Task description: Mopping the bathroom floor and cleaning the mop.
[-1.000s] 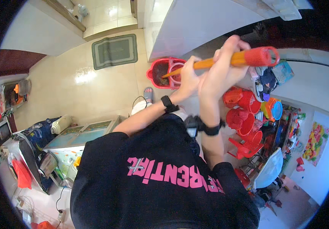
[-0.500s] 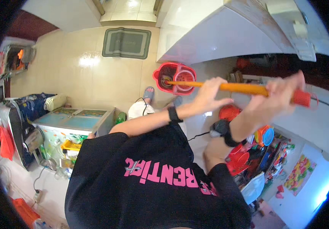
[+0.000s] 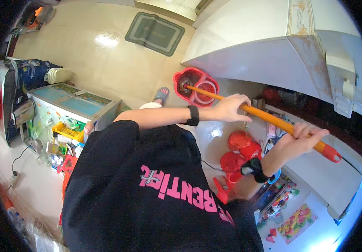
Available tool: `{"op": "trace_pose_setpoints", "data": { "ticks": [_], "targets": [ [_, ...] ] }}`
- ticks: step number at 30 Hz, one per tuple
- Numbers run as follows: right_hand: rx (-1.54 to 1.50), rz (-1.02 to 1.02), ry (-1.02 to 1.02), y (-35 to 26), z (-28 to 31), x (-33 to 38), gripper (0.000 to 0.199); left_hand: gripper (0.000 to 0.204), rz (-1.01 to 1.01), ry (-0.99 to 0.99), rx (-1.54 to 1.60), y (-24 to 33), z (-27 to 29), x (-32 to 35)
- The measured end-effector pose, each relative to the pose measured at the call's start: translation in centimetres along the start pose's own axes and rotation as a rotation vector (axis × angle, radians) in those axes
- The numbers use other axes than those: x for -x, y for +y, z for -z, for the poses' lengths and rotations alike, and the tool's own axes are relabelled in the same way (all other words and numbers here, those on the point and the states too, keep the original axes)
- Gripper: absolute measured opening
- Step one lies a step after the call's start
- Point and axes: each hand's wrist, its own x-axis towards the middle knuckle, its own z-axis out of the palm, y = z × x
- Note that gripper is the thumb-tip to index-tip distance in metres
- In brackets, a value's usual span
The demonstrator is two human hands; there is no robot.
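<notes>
An orange mop handle (image 3: 269, 119) with a red end cap slants from the right down into a red mop bucket (image 3: 196, 85) on the tiled floor. My left hand (image 3: 230, 108) grips the handle lower down, toward the bucket. Closed around the handle's upper part near the red cap is my right hand (image 3: 300, 138). Both wrists wear black bands. The mop head is inside the bucket and mostly hidden. My black shirt with pink lettering fills the lower middle of the view.
A white counter or cabinet (image 3: 273, 42) stands beside the bucket. Red plastic stools (image 3: 241, 153) are stacked below my arms. A low glass-topped chest (image 3: 76, 103) with clutter stands at left. A green doormat (image 3: 155, 27) lies far off, and a sandalled foot (image 3: 160, 95) shows near the bucket.
The view has swung and the handle has tilted down to the right. My right hand has dropped lower on the right, both hands still gripping the handle in the bucket.
</notes>
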Motion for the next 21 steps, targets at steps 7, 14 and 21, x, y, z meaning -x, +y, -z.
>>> {"op": "trace_pose_setpoints", "data": {
  "ticks": [7, 14, 21],
  "targets": [
    [-0.049, 0.103, -0.044, 0.0, -0.9, 4.9, 0.027, 0.034, 0.387, -0.133, -0.067, -0.6, -1.0, 0.8],
    [-0.346, -0.252, -1.110, 6.8, 1.6, -1.2, 0.029, 0.030, 0.230, -0.361, 0.104, -5.3, 1.9, 0.1],
    [-0.028, 0.003, -0.111, 3.0, -1.1, 6.3, 0.018, 0.023, 0.288, 0.096, -0.119, -0.1, 0.2, -0.1]
  ]
}}
